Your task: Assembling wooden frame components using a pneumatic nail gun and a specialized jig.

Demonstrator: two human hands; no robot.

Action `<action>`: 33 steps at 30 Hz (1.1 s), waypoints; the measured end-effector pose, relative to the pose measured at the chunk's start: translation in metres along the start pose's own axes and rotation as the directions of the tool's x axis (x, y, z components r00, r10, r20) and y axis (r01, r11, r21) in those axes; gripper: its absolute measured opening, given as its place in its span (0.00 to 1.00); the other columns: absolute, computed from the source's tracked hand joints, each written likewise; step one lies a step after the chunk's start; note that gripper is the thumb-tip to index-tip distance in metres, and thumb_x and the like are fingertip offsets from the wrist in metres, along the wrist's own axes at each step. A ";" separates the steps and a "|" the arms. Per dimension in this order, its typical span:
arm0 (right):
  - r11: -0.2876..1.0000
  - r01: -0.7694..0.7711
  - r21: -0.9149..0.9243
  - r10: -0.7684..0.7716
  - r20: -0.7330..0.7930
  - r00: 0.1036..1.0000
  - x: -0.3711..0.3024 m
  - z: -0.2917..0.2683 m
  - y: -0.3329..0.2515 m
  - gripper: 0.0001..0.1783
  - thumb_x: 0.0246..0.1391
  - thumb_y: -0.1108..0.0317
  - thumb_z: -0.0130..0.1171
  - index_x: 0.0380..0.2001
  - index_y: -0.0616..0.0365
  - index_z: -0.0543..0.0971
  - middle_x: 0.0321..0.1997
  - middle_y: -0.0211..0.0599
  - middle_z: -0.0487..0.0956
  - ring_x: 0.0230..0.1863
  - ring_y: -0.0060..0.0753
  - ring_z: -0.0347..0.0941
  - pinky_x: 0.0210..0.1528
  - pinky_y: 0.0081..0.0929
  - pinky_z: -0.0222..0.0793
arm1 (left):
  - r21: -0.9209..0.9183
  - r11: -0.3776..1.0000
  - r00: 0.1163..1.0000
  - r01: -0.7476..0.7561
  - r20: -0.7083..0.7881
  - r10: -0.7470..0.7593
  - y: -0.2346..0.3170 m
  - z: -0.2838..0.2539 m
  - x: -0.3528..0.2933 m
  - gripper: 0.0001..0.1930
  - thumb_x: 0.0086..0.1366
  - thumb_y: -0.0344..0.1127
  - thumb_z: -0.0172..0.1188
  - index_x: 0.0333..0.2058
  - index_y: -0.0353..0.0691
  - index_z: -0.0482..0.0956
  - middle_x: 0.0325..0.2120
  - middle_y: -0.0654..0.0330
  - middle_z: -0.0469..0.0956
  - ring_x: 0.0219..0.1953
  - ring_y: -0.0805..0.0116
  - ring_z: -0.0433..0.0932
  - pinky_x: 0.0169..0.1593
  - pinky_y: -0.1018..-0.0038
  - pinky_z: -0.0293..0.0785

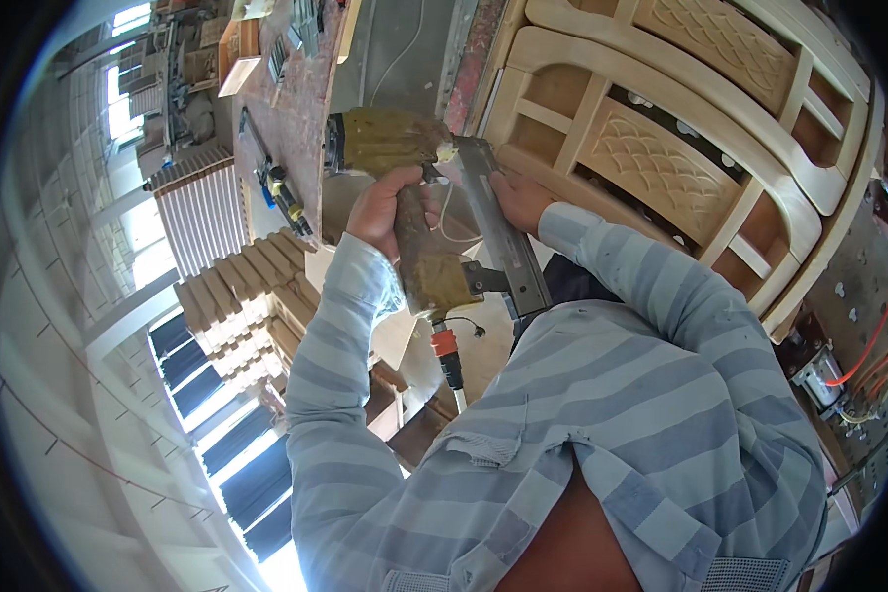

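A worn yellow pneumatic nail gun is held up in front of my chest. My left hand wraps round its handle, with the fingers near the trigger. The long grey magazine slants down toward my shirt. My right hand is at the magazine's side, its fingers partly hidden behind it, and seems to grip it. An orange and black air hose coupling hangs from the bottom of the handle. Just beyond my right hand lies a pale wooden headboard with a carved scale-pattern panel; a second such frame lies behind it.
At left, a workbench carries a second yellow and black power tool and metal strips. Stacked wooden pieces stand at left. A metal clamp device with orange hoses is at far right.
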State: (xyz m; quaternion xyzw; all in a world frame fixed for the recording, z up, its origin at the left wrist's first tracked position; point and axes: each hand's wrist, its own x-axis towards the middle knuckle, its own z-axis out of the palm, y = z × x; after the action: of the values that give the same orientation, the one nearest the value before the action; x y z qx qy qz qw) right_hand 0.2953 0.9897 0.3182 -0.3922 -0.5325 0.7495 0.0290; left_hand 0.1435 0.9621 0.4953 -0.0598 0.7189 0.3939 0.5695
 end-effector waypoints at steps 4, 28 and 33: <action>0.997 -0.033 0.075 0.028 0.072 0.997 0.006 -0.003 0.006 0.34 0.65 0.45 0.33 0.47 0.66 0.76 0.45 0.49 0.79 0.40 0.44 0.73 0.48 0.38 0.67 | 0.039 0.999 1.000 -0.011 -0.015 0.011 0.002 0.013 0.000 0.07 0.60 0.30 0.56 0.35 0.33 0.75 0.26 0.57 0.78 0.22 0.70 0.72 0.28 0.75 0.73; 0.992 -0.085 0.091 0.077 0.092 0.993 0.005 -0.005 0.006 0.33 0.65 0.43 0.34 0.51 0.59 0.76 0.48 0.47 0.78 0.44 0.40 0.73 0.51 0.35 0.67 | -0.016 0.998 0.998 -0.067 -0.021 0.066 -0.009 0.005 0.006 0.09 0.58 0.28 0.55 0.36 0.30 0.77 0.27 0.53 0.80 0.20 0.72 0.72 0.26 0.78 0.73; 0.983 0.020 0.180 -0.027 0.036 0.999 0.008 -0.016 0.002 0.33 0.65 0.45 0.32 0.48 0.63 0.76 0.47 0.49 0.79 0.44 0.44 0.75 0.52 0.37 0.67 | 0.144 0.985 0.995 -0.095 -0.030 0.100 0.008 0.020 0.005 0.09 0.57 0.30 0.57 0.35 0.31 0.78 0.23 0.54 0.79 0.18 0.71 0.71 0.24 0.78 0.71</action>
State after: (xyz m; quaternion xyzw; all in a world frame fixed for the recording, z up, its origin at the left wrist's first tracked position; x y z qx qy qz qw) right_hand 0.3000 1.0049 0.3100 -0.3673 -0.4677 0.8015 0.0628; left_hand 0.1527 0.9820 0.4936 0.0091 0.7576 0.3677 0.5392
